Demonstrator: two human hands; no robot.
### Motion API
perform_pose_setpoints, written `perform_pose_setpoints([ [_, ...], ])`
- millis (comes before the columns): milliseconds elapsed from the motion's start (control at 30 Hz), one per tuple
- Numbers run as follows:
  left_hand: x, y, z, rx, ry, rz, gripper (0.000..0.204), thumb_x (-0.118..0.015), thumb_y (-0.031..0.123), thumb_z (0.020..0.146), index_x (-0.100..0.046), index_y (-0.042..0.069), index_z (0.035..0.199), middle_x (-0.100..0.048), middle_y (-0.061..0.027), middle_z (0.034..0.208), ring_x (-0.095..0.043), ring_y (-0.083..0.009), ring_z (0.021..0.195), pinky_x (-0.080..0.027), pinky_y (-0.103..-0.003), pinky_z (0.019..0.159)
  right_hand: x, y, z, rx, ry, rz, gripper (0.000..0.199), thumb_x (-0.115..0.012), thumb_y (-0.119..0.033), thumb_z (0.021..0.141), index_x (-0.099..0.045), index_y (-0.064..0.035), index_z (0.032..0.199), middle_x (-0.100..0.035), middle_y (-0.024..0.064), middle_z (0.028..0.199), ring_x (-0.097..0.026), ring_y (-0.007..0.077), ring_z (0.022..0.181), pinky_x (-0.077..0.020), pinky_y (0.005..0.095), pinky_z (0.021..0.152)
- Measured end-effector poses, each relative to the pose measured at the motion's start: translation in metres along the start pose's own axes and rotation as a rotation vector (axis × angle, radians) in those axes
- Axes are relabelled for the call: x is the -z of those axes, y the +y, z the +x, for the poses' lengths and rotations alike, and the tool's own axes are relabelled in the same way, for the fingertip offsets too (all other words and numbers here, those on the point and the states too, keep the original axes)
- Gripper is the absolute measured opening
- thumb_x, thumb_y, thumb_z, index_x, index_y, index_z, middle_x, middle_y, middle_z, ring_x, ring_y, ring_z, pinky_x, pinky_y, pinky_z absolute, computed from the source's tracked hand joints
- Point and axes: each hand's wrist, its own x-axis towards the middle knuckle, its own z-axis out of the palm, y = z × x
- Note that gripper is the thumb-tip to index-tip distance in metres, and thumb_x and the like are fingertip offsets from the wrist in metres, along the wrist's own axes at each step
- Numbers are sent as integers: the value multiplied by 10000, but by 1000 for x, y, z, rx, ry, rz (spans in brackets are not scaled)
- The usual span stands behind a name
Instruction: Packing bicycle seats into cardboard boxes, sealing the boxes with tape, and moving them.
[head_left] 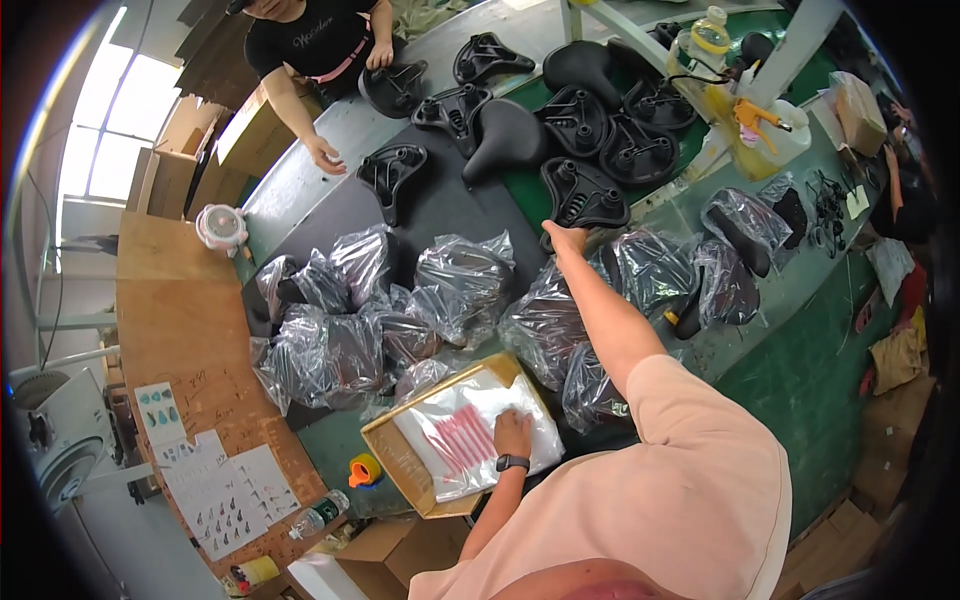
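Note:
My right hand point(568, 240) reaches forward and is closed on the narrow nose of a black bicycle saddle point(588, 198), whose underside with its springs faces up. My left hand point(513, 433), with a dark watch on the wrist, lies on a stack of clear plastic bags point(465, 440) with red print. Its fingers look extended over the top bag. The bags fill an open cardboard box point(410, 478) close to my body. Several saddles wrapped in clear plastic point(330, 350) lie heaped beyond the box and on both sides of it.
Unwrapped black saddles point(575, 75) cover the far table. Across it, a co-worker's hand point(325, 157) hovers near one saddle point(392, 180); the other touches another saddle. A small fan point(221, 228), orange tape roll point(365, 470), bottle point(320, 514) and metal post point(815, 40) stand around.

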Motion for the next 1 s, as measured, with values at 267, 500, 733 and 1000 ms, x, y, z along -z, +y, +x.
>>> perform_pose_setpoints([
  [267,21,-67,-14,-114,18,-127,230,-706,197,1007,-738,-14,919,-736,-208,964,-679,-411,933,-539,-492,828,202,-39,-144,63,-955,427,419,-820,-177,941,-661,-25,1299,-723,62,1133,-705,177,966,-600,383,834],
  [500,38,-118,-54,359,-201,-1068,361,-676,128,1028,-737,-60,1331,-816,-125,1181,-771,-193,1024,-632,-341,887,372,21,-345,66,-1061,256,506,-820,-158,911,-569,-13,1326,-722,111,887,-704,230,708,-611,365,664],
  [733,138,-126,-80,402,-218,-1915,208,-552,15,972,-636,54,1158,-679,-52,1017,-697,-203,934,-614,-404,915,372,101,-425,-181,-1269,262,704,-761,-247,1004,-459,43,1570,-642,276,1447,-752,418,1159,-675,494,948],
  [1000,220,-147,-164,208,-545,-2149,166,-574,83,1004,-681,43,1126,-717,-72,1076,-706,-231,1042,-572,-432,993,261,152,-478,-805,-1630,334,655,-747,-334,1021,-554,46,1518,-693,234,1375,-699,429,1197,-628,491,971],
])
